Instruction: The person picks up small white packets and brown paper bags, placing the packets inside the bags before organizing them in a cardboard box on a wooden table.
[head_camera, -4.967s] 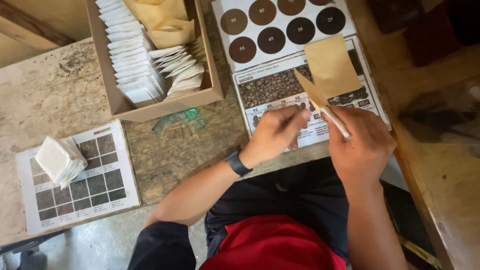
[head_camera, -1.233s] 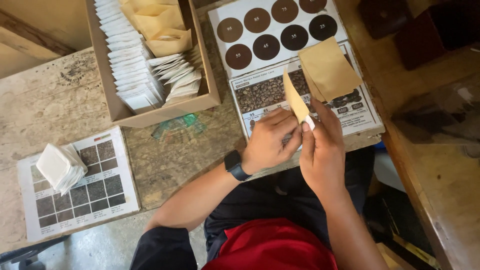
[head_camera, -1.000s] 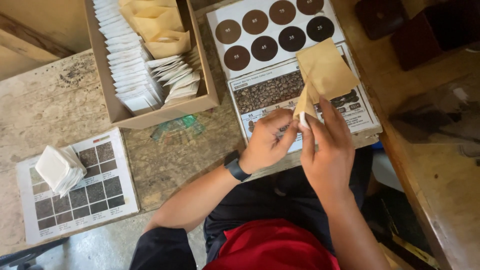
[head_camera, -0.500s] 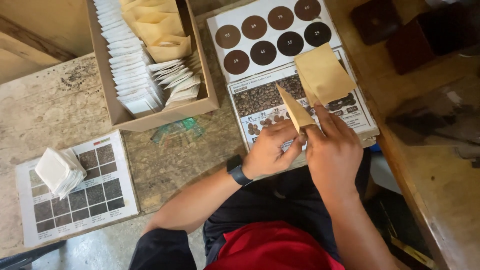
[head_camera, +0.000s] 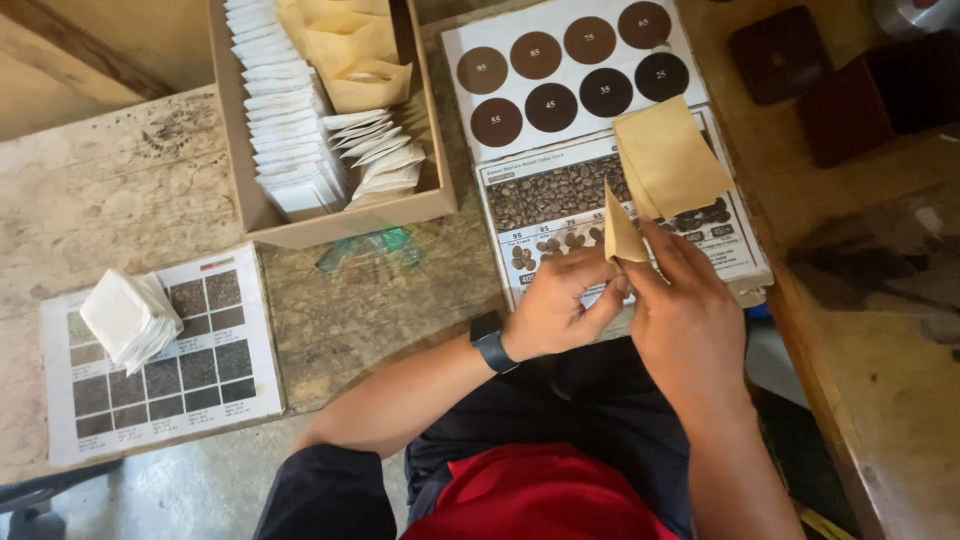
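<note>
Lying near the left edge of the bench (head_camera: 120, 200): a grey sample chart (head_camera: 190, 380) with a stack of white packets (head_camera: 128, 318) resting on its top left corner. Sitting toward the back edge, in the middle: a cardboard box (head_camera: 340, 215) full of white and tan packets. Lying further right: a card with brown circles (head_camera: 570, 70) and a bean picture chart (head_camera: 560, 200), with a flat tan envelope (head_camera: 672, 158) on top.

Pinching at the front edge: left hand (head_camera: 555, 310) and right hand (head_camera: 690, 320), fingers closed together on the bottom of a small tan envelope (head_camera: 620, 228). Standing upright, long side pointing away from the body, rising just above the fingertips, both hands equally close.

Differing from half a second ago: envelope now standing straighter and lower, hands squeezed closer together.
</note>
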